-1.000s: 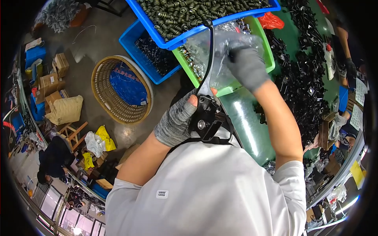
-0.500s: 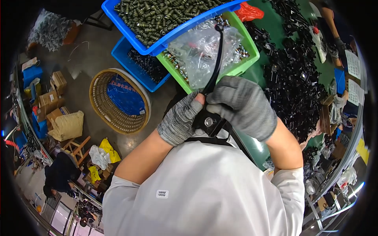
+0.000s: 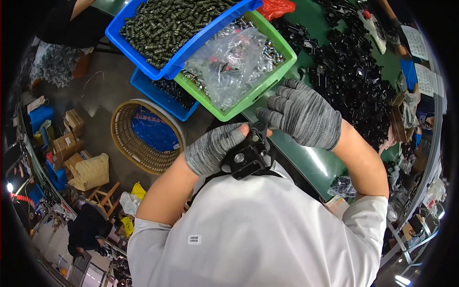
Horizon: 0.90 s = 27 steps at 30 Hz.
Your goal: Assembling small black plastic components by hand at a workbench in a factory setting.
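Note:
A black brake lever assembly (image 3: 245, 161), with a round bolt head on its boxy body, is held close to my chest. My left hand (image 3: 213, 149) is closed around its body from the left side, thumb on top. The gloved right hand (image 3: 306, 115) is on the upper right of the part, its fingers bent and its thumb tip beside the pivot. The long lever arm is mostly hidden here, seemingly under the right hand. Both hands wear grey knitted fingerless gloves.
A green crate (image 3: 258, 95) with small metal fittings and a plastic bag stands ahead, beside a blue bin (image 3: 167, 71) of dark green ribbed parts. Many black parts (image 3: 354, 86) cover the green table (image 3: 306, 162) at right. A wicker basket (image 3: 122, 138) stands left.
The lever arm no longer points up ahead, as the assembly has turned in my hands. My right hand has shifted slightly right. The whole view has swung, moving the crates left.

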Each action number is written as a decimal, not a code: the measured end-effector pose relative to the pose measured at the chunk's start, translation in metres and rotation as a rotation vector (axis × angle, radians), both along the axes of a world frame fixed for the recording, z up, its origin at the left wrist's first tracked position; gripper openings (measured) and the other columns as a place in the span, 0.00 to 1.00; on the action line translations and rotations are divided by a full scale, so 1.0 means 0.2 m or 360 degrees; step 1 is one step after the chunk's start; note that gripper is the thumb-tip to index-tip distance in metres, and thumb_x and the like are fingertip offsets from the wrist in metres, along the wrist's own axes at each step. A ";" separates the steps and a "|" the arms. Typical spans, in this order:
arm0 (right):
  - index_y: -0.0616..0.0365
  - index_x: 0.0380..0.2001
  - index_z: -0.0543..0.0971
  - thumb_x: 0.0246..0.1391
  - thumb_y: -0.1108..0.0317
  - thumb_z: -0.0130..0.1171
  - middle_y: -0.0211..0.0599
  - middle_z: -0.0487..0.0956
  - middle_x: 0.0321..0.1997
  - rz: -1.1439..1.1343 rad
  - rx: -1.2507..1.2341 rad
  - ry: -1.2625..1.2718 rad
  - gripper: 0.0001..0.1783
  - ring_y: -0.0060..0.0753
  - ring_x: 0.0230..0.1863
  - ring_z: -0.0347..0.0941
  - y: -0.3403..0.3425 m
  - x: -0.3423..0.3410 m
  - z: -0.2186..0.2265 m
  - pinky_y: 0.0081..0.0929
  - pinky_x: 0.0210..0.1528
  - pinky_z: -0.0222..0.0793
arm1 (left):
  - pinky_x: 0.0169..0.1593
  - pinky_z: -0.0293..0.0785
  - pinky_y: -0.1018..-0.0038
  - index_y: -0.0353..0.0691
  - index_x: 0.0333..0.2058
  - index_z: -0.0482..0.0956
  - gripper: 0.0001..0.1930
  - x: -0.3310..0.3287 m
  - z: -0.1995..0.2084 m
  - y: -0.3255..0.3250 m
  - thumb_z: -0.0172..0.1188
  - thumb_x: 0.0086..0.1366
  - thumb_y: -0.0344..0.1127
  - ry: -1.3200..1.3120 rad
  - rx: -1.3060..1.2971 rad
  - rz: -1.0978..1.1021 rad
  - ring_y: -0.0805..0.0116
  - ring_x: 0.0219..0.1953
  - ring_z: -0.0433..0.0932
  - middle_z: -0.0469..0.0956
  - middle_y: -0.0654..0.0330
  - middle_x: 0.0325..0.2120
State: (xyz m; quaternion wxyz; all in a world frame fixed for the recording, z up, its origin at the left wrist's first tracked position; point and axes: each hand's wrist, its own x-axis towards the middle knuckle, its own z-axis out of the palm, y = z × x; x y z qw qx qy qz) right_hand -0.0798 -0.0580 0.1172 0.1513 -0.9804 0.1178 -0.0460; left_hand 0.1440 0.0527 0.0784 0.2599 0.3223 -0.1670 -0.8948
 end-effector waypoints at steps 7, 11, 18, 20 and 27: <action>0.53 0.44 0.82 0.54 0.57 0.60 0.35 0.78 0.33 -0.0160 0.0093 -0.0019 0.17 0.41 0.36 0.76 0.08 -0.05 0.02 0.41 0.43 0.69 | 0.47 0.75 0.72 0.33 0.47 0.80 0.26 0.02 0.13 -0.12 0.60 0.69 0.54 -0.0905 -0.0769 -0.0450 0.70 0.39 0.78 0.81 0.57 0.35; 0.54 0.42 0.82 0.53 0.57 0.60 0.33 0.77 0.31 -0.0292 0.0093 0.0155 0.16 0.38 0.34 0.75 0.14 -0.08 -0.04 0.39 0.40 0.68 | 0.47 0.75 0.73 0.33 0.46 0.82 0.22 -0.01 0.06 -0.12 0.61 0.69 0.50 -0.0923 -0.0770 -0.0352 0.72 0.39 0.78 0.82 0.58 0.33; 0.53 0.42 0.83 0.50 0.59 0.62 0.34 0.76 0.28 -0.0344 0.0183 -0.0048 0.16 0.39 0.32 0.74 0.14 -0.13 -0.07 0.39 0.39 0.67 | 0.54 0.73 0.73 0.35 0.56 0.78 0.24 -0.03 0.04 -0.19 0.58 0.71 0.48 -0.0748 -0.0631 -0.0386 0.72 0.46 0.78 0.83 0.57 0.42; 0.53 0.43 0.83 0.51 0.59 0.63 0.36 0.76 0.28 -0.0422 0.0358 0.0035 0.17 0.43 0.32 0.74 0.12 -0.16 -0.10 0.40 0.38 0.67 | 0.58 0.71 0.71 0.36 0.58 0.77 0.25 -0.02 0.01 -0.21 0.53 0.74 0.51 -0.0763 -0.0691 -0.0319 0.67 0.49 0.78 0.83 0.54 0.45; 0.56 0.44 0.83 0.55 0.58 0.60 0.41 0.79 0.33 -0.0770 0.0518 -0.0043 0.18 0.50 0.35 0.75 0.08 -0.30 -0.17 0.43 0.42 0.68 | 0.54 0.73 0.70 0.36 0.56 0.76 0.29 -0.02 0.02 -0.16 0.71 0.61 0.47 -0.0839 -0.1204 0.0118 0.62 0.50 0.78 0.76 0.55 0.48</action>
